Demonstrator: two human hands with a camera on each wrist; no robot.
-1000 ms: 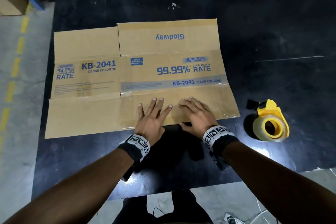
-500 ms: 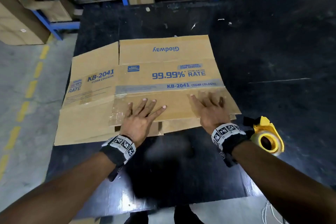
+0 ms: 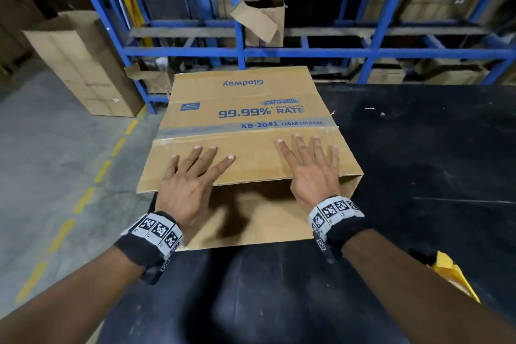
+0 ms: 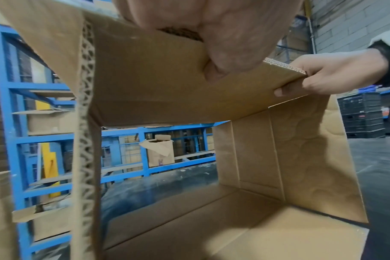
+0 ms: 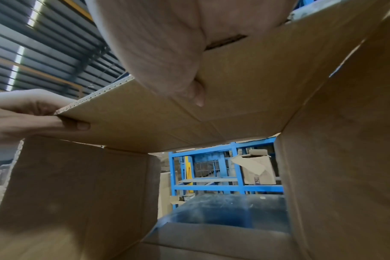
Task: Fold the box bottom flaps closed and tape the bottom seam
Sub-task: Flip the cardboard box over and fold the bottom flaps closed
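Note:
The brown cardboard box (image 3: pixel 245 109), printed "99.99% RATE", lies on its side on the black table (image 3: pixel 418 162), opened into a tube with both ends open. My left hand (image 3: pixel 195 173) and right hand (image 3: pixel 307 164) hold its near upper flap, fingers spread on top. In the left wrist view my left thumb (image 4: pixel 216 70) presses the flap's underside, and the right hand (image 4: pixel 336 75) pinches the flap's edge. The right wrist view shows the right thumb (image 5: pixel 196 95) under the flap and the left hand (image 5: pixel 33 112) pinching it. The yellow tape dispenser (image 3: pixel 452 273) lies at lower right, partly behind my right forearm.
Blue shelving (image 3: pixel 240 50) loaded with cartons stands just beyond the table's far edge. A stack of flat cardboard (image 3: pixel 83 64) leans on the floor at left. The grey floor with a dashed yellow line (image 3: pixel 83 198) runs along the table's left side.
The flat box has been lifted open into a tube. My hands have spread apart along the near flap and now pinch it. The head view has tilted up toward the shelving.

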